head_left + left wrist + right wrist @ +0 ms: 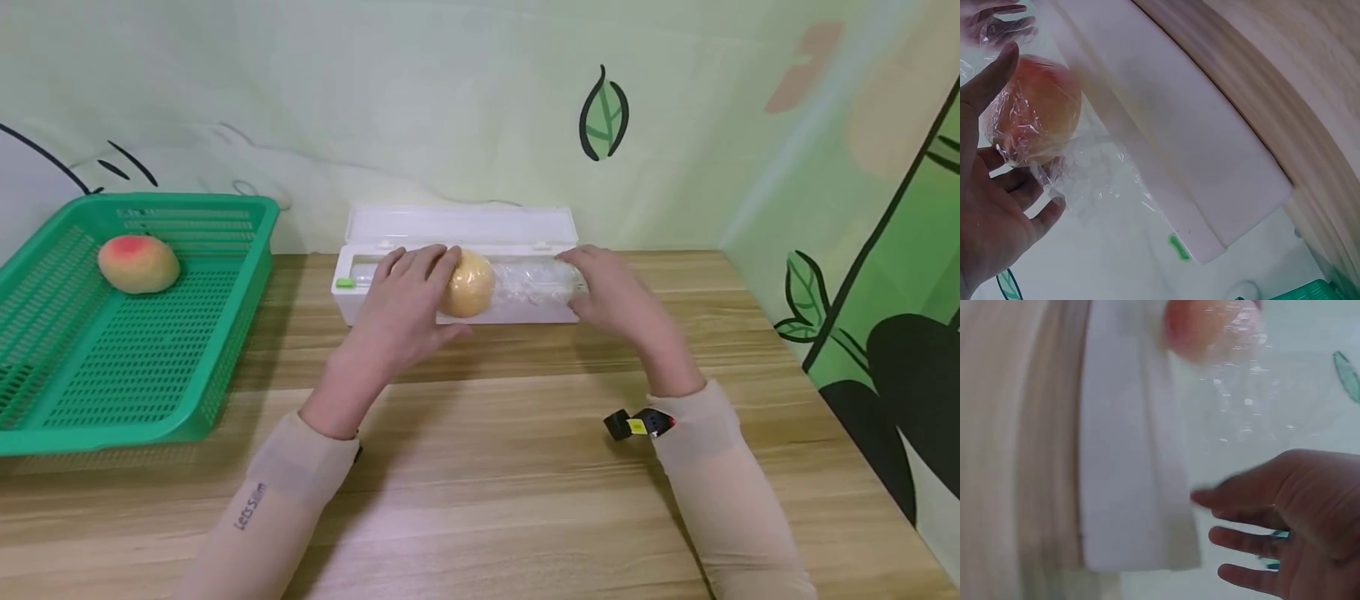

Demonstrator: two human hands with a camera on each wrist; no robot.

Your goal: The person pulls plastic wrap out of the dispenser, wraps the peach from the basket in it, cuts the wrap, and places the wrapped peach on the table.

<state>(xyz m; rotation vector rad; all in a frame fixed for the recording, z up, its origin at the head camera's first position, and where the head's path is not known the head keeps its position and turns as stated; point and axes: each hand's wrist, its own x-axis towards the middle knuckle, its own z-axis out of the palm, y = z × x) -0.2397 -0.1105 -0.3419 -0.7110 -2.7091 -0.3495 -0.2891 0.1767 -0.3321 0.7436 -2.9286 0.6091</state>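
A peach [470, 285] in clear plastic wrap sits over a white cling film dispenser [465, 317] with its lid raised. My left hand [408, 304] holds the peach from its left side; in the left wrist view the thumb lies along the wrapped peach [1047, 109] and the fingers curve under it. Clear film [532, 282] stretches right from the peach across the dispenser. At the film's right end is my right hand [618, 296]; in the right wrist view its thumb and fingers stand apart, with nothing visibly pinched between them.
A green plastic basket [202, 367] stands on the left of the wooden table [480, 475], with another peach [138, 264] in it. A green slider [345, 283] shows at the dispenser's left end. Behind the dispenser rises a printed wall covering [450, 100].
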